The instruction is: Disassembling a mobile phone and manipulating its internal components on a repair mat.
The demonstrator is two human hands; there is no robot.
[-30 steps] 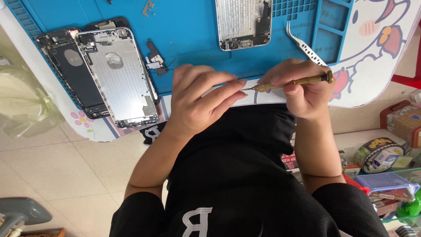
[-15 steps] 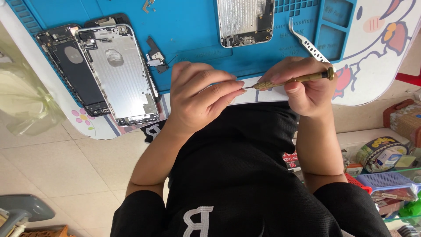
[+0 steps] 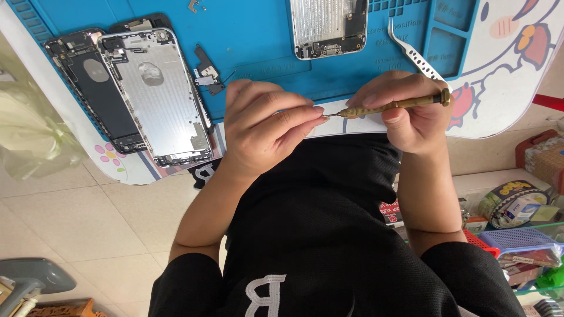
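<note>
Holding one screwdriver [image 3: 390, 106] | two hands [image 3: 267, 129] | three phone housings [image 3: 155, 97]

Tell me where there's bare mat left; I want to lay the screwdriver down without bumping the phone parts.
The blue mat is bare between the small black bracket part and the upper phone housing, and just above the left hand. It is crowded at left, where the silver phone housing overlaps a dark one, and by the tweezers.
</note>
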